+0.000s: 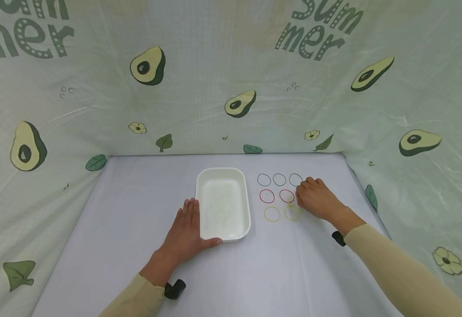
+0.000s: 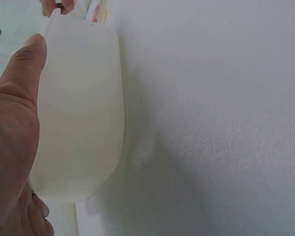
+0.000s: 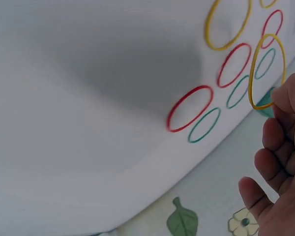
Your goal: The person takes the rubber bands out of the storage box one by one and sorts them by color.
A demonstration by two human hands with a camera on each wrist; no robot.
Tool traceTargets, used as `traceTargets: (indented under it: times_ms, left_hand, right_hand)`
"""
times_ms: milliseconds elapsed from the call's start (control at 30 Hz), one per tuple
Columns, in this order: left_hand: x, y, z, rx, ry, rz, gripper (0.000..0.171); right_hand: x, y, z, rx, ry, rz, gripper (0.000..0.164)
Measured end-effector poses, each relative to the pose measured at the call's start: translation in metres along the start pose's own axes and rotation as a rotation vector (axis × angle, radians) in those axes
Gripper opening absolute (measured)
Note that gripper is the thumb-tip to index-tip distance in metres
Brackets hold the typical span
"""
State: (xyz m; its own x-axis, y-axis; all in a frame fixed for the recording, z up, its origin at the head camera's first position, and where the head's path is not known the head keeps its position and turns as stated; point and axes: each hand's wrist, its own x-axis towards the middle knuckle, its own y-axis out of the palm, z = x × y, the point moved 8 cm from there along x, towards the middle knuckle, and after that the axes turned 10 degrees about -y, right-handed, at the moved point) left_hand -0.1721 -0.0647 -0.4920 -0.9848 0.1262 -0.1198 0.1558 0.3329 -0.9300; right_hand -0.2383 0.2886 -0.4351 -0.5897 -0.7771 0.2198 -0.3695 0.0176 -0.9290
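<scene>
My left hand [image 1: 187, 229] lies with straight fingers along the left side of a white rectangular tray [image 1: 249, 204], its thumb at the near rim. In the left wrist view, the thumb runs beside the tray's outer wall [image 2: 81, 108]. Between thumb and forefinger, my right hand [image 1: 317, 199] pinches a yellow rubber band [image 3: 251, 81], held above the table. Beneath and beside it are rows of rubber bands: green bands [image 1: 264, 186] at the back, red bands [image 1: 267, 202] in the middle, yellow bands [image 1: 272, 221] nearest me. The rightmost red band [image 3: 169, 115] is hidden by my hand in the head view.
A white cloth covers the table [image 1: 143, 198]. Printed fabric [image 1: 191, 66] with avocados and leaves rises behind it and on both sides. The tray stands left of the bands, with nothing seen inside. A black wrist-camera piece [image 1: 175, 289] sits at my left cuff.
</scene>
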Motion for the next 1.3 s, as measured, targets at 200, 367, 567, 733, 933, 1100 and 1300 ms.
traceTargets:
  times_ms: [200, 367, 567, 733, 933, 1100, 1300]
  left_hand:
    - [-0.002, -0.003, 0.001, -0.012, 0.005, -0.024, 0.135]
    - [-0.001, -0.001, 0.002, -0.007, 0.001, -0.019, 0.136]
    - [0.002, 0.001, 0.004, 0.008, -0.003, -0.001, 0.138]
    - [0.002, 0.001, 0.004, 0.005, -0.01, 0.007, 0.138]
    - [0.002, 0.001, 0.005, 0.009, -0.012, -0.002, 0.139]
    - [0.0, 0.002, 0.006, 0.006, -0.021, 0.01, 0.139]
    - [0.001, 0.0, 0.004, 0.011, -0.026, 0.004, 0.138]
  right_hand:
    - [-0.031, 0.01, -0.01, 0.02, 0.025, 0.06, 0.019]
    - [-0.047, 0.026, -0.014, 0.043, 0.054, 0.091, 0.016]
    - [-0.053, 0.034, -0.017, 0.048, 0.07, 0.046, 0.014]
    - [-0.051, 0.037, -0.016, 0.047, 0.069, 0.019, 0.013]
    - [-0.049, 0.039, -0.017, 0.049, 0.083, 0.025, 0.013]
    - [-0.049, 0.042, -0.016, 0.072, 0.103, 0.057, 0.013]
    - [-0.048, 0.043, -0.018, 0.068, 0.134, 0.097, 0.01]
